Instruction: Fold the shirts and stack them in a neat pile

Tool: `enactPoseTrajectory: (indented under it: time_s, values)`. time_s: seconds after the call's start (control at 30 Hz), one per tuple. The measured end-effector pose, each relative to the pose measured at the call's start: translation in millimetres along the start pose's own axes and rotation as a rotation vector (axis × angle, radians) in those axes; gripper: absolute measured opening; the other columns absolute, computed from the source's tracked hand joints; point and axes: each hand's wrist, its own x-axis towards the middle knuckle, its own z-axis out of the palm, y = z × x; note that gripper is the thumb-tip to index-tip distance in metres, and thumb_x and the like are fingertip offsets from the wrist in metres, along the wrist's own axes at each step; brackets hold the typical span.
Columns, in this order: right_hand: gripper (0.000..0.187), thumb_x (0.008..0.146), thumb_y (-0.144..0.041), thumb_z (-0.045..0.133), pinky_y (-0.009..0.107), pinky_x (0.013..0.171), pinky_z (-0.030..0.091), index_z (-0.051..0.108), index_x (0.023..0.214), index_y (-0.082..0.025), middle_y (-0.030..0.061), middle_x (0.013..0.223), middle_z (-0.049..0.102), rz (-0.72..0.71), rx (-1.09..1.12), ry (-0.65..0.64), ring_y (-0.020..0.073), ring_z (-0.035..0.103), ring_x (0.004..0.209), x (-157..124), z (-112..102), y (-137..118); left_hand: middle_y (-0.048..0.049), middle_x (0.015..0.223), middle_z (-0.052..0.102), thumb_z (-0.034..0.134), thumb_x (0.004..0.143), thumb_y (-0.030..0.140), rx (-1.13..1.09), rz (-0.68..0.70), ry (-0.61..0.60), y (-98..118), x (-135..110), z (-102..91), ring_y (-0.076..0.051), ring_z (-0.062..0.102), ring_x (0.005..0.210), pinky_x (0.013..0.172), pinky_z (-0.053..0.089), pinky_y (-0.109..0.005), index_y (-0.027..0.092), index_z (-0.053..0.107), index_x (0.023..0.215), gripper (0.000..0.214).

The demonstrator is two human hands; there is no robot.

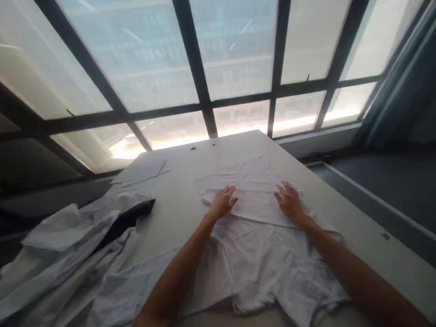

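Pressing down unevenly could, we judge, pucker the white garment (252,261): if the left hand (223,200) and right hand (289,200) drag in different directions, the flatter upper layer (254,197) may skew over the loose cloth beneath. We count the rumpled near part as the weak spot; its bunched folds could set as creases if more cloth came down on them. Second worry: on the left, the garment's outlying part runs towards the pile of clothes (64,231) and seems to meet it, so a pull there might snag and drag both.

Position, as we see it: garment spread on the white desk (177,200), directly under both hands. Upper layer lies between and beyond the fingers, its lower edge crossing just nearer than the hands; crumpled body lies between the forearms, towards us. Whether layer and body are one piece, we cannot tell.

Hands: palms down, well apart, fingers extended and somewhat spread, apparently resting on the cloth; we see no pinch in either. Left of the garment, a dark item (134,215) lies in the pile; flat white sheets (141,171) lie beyond.
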Motion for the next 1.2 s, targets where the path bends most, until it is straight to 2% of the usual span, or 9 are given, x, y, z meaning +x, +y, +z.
enactPoseTrajectory:
  time_s: [0.13,0.3,0.5,0.63,0.77,0.9,1.0,1.07,1.2]
  values:
    - [0.057,0.105,-0.043,0.031,0.049,0.12,0.021,0.042,0.153,-0.013,0.0174,0.163,0.029,-0.035,-0.005,-0.12,0.0298,0.022,0.151,-8,2,-4,-0.0092,0.166,0.023,0.036,0.103,0.052,0.049,-0.014,-0.117,-6,-4,15.2,-0.03,0.016,0.154,0.122,0.015,-0.054,0.02,0.031,0.158,0.064]
    - [0.06,0.105,-0.045,0.031,0.049,0.12,0.019,0.036,0.156,-0.014,0.0175,0.164,0.026,0.042,-0.036,-0.191,0.0299,0.021,0.152,-7,1,-4,-0.0039,0.167,0.02,0.029,0.104,0.056,0.144,-0.121,-0.036,-24,-9,17.4,-0.032,0.012,0.154,0.121,0.008,-0.061,0.03,0.029,0.159,0.061]
    - [0.064,0.103,-0.046,0.031,0.047,0.121,0.016,0.034,0.157,-0.012,0.0178,0.164,0.028,0.094,-0.065,-0.179,0.0295,0.022,0.151,-6,4,-5,-0.0076,0.165,0.026,0.024,0.105,0.056,0.181,-0.268,0.034,-37,-10,13.8,-0.033,0.021,0.152,0.121,0.017,-0.056,0.024,0.028,0.16,0.064]
    - [0.071,0.102,-0.046,0.033,0.045,0.121,0.017,0.03,0.156,-0.001,0.0217,0.161,0.031,0.165,-0.101,-0.111,0.0313,0.025,0.15,-7,8,-3,-0.0076,0.164,0.029,0.024,0.105,0.055,0.182,-0.269,0.055,-39,-11,13.8,-0.033,0.023,0.152,0.121,0.019,-0.058,0.025,0.031,0.159,0.062]
    - [0.069,0.101,-0.042,0.031,0.046,0.121,0.019,0.031,0.155,0.002,0.0226,0.161,0.032,0.126,-0.056,-0.019,0.0311,0.025,0.15,-5,4,-2,-0.0089,0.161,0.035,0.029,0.104,0.056,0.169,-0.254,0.142,-24,-10,8.8,-0.033,0.027,0.15,0.12,0.018,-0.061,0.025,0.039,0.155,0.061]
    - [0.061,0.103,-0.04,0.028,0.045,0.122,0.019,0.039,0.153,-0.007,0.017,0.163,0.03,-0.085,0.058,-0.022,0.0267,0.021,0.152,-4,-5,-9,-0.0096,0.16,0.038,0.036,0.101,0.063,0.138,-0.031,0.231,14,-10,8.6,-0.029,0.024,0.152,0.123,0.015,-0.055,0.022,0.041,0.153,0.067]
    - [0.061,0.104,-0.043,0.027,0.045,0.123,0.018,0.035,0.156,-0.013,0.0133,0.165,0.026,-0.281,0.12,-0.096,0.0232,0.017,0.154,-9,-7,-20,-0.0084,0.162,0.034,0.04,0.099,0.063,0.095,0.135,0.161,40,-11,17.4,-0.028,0.021,0.153,0.124,0.015,-0.054,0.023,0.039,0.154,0.068]
    - [0.062,0.104,-0.047,0.028,0.046,0.123,0.017,0.032,0.158,-0.015,0.0119,0.166,0.024,-0.378,0.135,-0.175,0.0226,0.016,0.154,-13,-7,-27,-0.0081,0.164,0.031,0.041,0.099,0.063,0.067,0.182,0.075,49,-12,24.4,-0.029,0.02,0.153,0.123,0.016,-0.056,0.024,0.038,0.155,0.068]
    - [0.067,0.102,-0.056,0.029,0.049,0.123,0.015,0.032,0.158,-0.019,0.0117,0.166,0.022,-0.351,0.092,-0.268,0.0255,0.016,0.154,-18,-2,-31,-0.0075,0.165,0.027,0.039,0.101,0.06,0.035,0.171,-0.008,48,-13,31.4,-0.03,0.017,0.154,0.122,0.017,-0.056,0.024,0.034,0.157,0.067]
